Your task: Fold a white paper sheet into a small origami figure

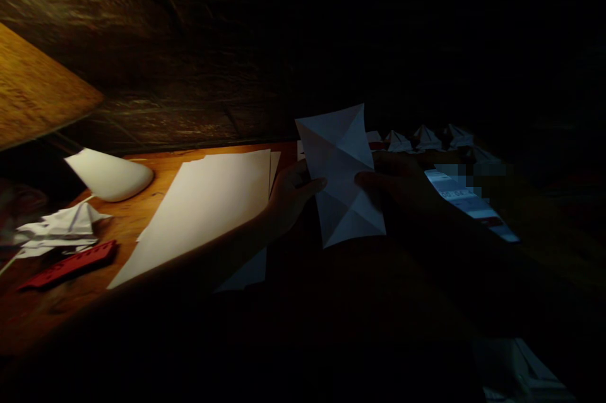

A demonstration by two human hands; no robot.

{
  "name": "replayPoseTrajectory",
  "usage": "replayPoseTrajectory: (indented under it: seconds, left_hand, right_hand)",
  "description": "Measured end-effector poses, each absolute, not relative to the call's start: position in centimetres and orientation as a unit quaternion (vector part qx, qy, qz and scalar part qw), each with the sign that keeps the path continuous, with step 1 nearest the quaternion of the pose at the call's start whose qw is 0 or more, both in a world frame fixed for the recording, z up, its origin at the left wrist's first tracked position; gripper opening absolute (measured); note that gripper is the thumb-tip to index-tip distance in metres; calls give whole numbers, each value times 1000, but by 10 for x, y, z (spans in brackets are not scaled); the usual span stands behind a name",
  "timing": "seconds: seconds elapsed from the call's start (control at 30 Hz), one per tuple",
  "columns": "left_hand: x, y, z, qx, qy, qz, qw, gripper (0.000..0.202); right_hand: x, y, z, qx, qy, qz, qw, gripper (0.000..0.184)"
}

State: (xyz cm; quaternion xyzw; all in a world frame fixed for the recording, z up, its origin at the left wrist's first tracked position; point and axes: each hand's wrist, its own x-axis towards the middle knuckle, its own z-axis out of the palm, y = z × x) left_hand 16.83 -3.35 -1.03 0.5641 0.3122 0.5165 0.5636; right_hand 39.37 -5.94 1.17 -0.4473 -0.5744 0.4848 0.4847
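Between both hands I hold up a creased sheet of paper (341, 166), with crossing fold lines near its top and bottom. My left hand (296, 191) grips its left edge, thumb on the front face. On the right edge, my right hand (391, 179) pinches it, thumb also in front. The fingers behind the paper are hidden, and the right hand is in deep shadow. A stack of blank white paper (218, 201) lies on the table, left of and partly behind my left forearm.
A lamp with an amber shade (42, 90) and white base (111, 175) stands at left. Near it lie crumpled folded paper (66, 226) and a red strip-like object (71, 266). Several folded paper pieces (426, 138) line the back right. A lit phone screen (466, 201) lies at right.
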Motion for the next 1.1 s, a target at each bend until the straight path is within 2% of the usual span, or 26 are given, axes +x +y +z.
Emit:
replayPoseTrajectory:
  seconds: [0.17, 0.3, 0.5, 0.73, 0.8, 0.9, 0.93, 1.03, 1.1]
  left_hand:
    - [169, -36, -5, 532, 300, 528, 590, 26]
    - [170, -37, -3, 488, 314, 534, 615, 19]
    - [164, -34, -1, 545, 329, 530, 560, 12]
    - [158, -36, 5, 611, 306, 492, 539, 29]
    - [159, -37, 4, 628, 321, 489, 514, 29]
    - [162, -37, 3, 647, 344, 474, 488, 13]
    - [163, -38, 3, 641, 342, 475, 498, 16]
    - [165, -39, 4, 608, 322, 497, 528, 30]
    - [165, -40, 5, 605, 321, 502, 527, 33]
  right_hand:
    - [393, -58, 10, -436, -505, 550, 502, 12]
    - [392, -56, 8, -431, -476, 559, 525, 3]
    - [396, -55, 7, -427, -533, 511, 522, 10]
    - [398, -58, 19, -410, -621, 458, 485, 30]
    - [396, -56, 17, -412, -628, 438, 493, 28]
    - [393, -55, 11, -412, -620, 435, 507, 15]
    - [392, -55, 9, -412, -615, 438, 510, 15]
    - [391, -58, 10, -436, -605, 453, 490, 33]
    - [391, -61, 14, -462, -616, 448, 455, 29]
